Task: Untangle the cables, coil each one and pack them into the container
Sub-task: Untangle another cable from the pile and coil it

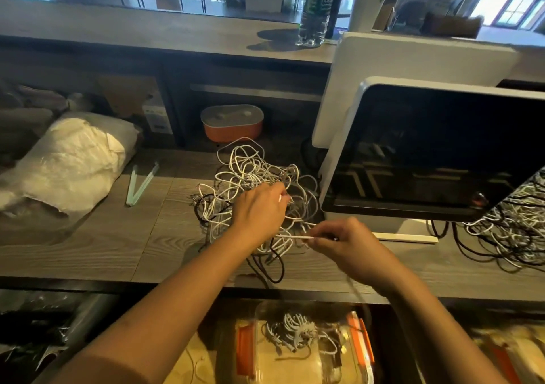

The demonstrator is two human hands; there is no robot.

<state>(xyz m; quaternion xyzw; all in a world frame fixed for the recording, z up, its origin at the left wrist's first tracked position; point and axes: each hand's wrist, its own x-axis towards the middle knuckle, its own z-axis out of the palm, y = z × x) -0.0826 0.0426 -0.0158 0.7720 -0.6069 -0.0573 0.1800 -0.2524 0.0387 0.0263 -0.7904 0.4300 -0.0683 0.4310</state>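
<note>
The head camera gives me 1 tangled heap of thin white and black cables (250, 177) lying on the grey wood-grain counter (88, 236), just left of the white-framed dark monitor (427, 153). The left hand (259, 211) rests on top of the heap, its fingertips curled down and pinching into the strands near the middle. I cannot tell which strand it has. The right hand (345, 245) sits at the heap's near right edge. Its thumb and forefinger pinch a straight white cable strand (290, 236) that runs left into the tangle.

Below the counter edge, between my 2 forearms, stands the clear plastic container with orange latches (246, 351), and a small bundle of white and dark cables (298, 332) lies inside it. A second tangle of white and black cables (513, 236) lies on the counter to the far right, by the monitor's lower corner.

Behind the heap sits an orange oval box with a grey lid (231, 124). To the left lie 2 pale green sticks (141, 183) and a crumpled white plastic bag (67, 159).
</note>
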